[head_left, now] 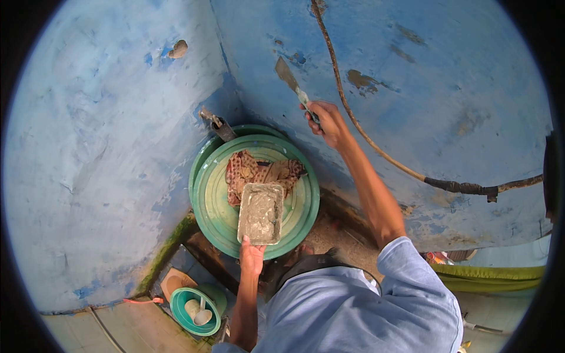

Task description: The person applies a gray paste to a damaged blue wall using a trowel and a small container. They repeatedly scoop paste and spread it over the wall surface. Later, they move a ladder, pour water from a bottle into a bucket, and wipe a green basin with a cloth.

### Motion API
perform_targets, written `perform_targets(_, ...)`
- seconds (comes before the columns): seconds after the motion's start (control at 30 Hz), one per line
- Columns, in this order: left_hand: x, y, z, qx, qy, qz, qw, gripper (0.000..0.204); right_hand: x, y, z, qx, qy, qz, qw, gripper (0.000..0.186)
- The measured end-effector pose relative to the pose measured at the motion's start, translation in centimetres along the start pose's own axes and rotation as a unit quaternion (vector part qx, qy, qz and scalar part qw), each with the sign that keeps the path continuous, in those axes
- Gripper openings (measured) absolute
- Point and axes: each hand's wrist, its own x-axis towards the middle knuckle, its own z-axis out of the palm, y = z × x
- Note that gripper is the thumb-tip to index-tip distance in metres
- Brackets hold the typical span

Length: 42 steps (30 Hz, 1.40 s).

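My right hand [323,122] grips a putty knife [287,73], its stained metal blade raised in front of the blue wall [406,88], up and right of the corner. Whether the blade touches the wall I cannot tell. My left hand [251,253] holds the lower end of a shallow rectangular container [259,215] coated with greyish-beige paste. Beneath the container is a large round green lid or tub [215,229], with a crumpled patterned reddish cloth [238,167] on it.
A pipe [222,126] stands in the corner behind the tubs. A long hose [376,147] runs along the right wall. At lower left are a small teal bucket [179,317] with a white scoop [203,315] and a tan board [173,279]. Green fabric [488,276] hangs at lower right.
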Motion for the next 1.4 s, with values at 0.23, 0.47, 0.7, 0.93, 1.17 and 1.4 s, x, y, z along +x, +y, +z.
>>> perform_targets(0.23,0.6,-0.2,-0.6,-0.018,-0.004,-0.003,1.000,0.064,0.7,1.1,-2.2,0.030,0.031,0.016,0.999,0.029)
perform_targets(0.47,1.9,-1.1,0.2,-0.012,-0.012,-0.007,1.000,0.059,2.3,0.2,-4.4,0.033,0.060,-0.018,0.997,0.031)
perform_targets(0.7,3.0,-2.1,0.9,-0.013,-0.012,-0.020,1.000,0.055,-2.5,0.2,-5.3,0.023,0.096,-0.024,0.995,0.029)
perform_targets(0.93,3.5,-1.7,1.4,-0.032,-0.025,-0.026,0.999,0.056,0.1,0.5,-3.1,0.028,0.075,-0.004,0.997,0.030)
perform_targets(1.17,3.4,-1.5,1.5,-0.018,-0.021,-0.012,1.000,0.057,-2.4,0.1,-4.0,-0.011,0.129,0.008,0.992,0.029)
perform_targets(1.4,3.0,-0.7,1.0,-0.010,-0.005,-0.011,1.000,0.054,1.5,-0.1,-0.1,0.003,0.039,-0.017,0.999,0.030)
